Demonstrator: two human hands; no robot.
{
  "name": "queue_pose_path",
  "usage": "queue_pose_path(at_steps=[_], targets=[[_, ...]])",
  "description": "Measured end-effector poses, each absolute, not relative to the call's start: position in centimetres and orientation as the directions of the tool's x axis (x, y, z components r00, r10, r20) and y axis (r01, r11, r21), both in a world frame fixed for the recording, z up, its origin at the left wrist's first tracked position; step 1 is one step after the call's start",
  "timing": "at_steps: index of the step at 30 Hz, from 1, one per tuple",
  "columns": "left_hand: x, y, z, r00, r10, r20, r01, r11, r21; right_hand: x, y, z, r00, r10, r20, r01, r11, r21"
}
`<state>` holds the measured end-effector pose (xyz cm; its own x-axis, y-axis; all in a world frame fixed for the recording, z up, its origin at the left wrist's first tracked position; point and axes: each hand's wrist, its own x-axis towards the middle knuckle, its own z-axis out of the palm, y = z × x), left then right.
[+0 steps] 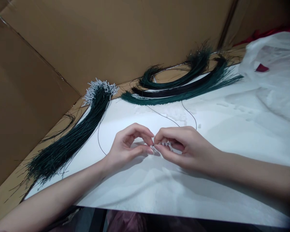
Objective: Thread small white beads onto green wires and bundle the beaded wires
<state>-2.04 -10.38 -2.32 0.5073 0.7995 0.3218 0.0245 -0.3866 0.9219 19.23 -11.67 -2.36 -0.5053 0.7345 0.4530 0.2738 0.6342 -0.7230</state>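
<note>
Dark-green wire bundle with white beaded tips (74, 138) lies lengthwise, probably keeping strands aligned | your left hand (128, 145), thumb and finger nearly meeting, pinches the end of a thin dark wire strung with small white beads (166, 144), between your hands | your right hand (186, 141), fingers curled, pinches it too, likely steadying it

Bare along left forearm (70, 183) and right forearm (253, 170) as far as visible, slim and smooth, tapering to narrow wrists (103, 167), with slender fingers (139, 129) and short nails (149, 150).
</note>
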Motion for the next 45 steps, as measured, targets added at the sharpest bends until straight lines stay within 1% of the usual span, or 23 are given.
queue_pose_path(at_steps=[8,16,35,45], targets=[[-2.08,-10.29,-2.39,0.506,0.788,0.35,0.004,-0.408,0.913,19.27,-11.73,-2.22,-0.509,0.733,0.451,0.262,0.631,-0.73],[-2.01,-10.32,-2.3,0.492,0.792,0.362,0.032,-0.432,0.901,19.3,-11.72,-2.32,-0.515,0.731,0.448,0.267,0.633,-0.726],[-2.01,-10.26,-2.37,0.505,0.787,0.354,0.0,-0.41,0.912,19.3,-11.78,-2.3,-0.514,0.724,0.459,0.271,0.645,-0.714],[-1.98,-10.22,-2.55,0.492,0.771,0.405,0.019,-0.474,0.88,19.19,-11.73,-2.33,-0.503,0.714,0.486,0.266,0.664,-0.699]])
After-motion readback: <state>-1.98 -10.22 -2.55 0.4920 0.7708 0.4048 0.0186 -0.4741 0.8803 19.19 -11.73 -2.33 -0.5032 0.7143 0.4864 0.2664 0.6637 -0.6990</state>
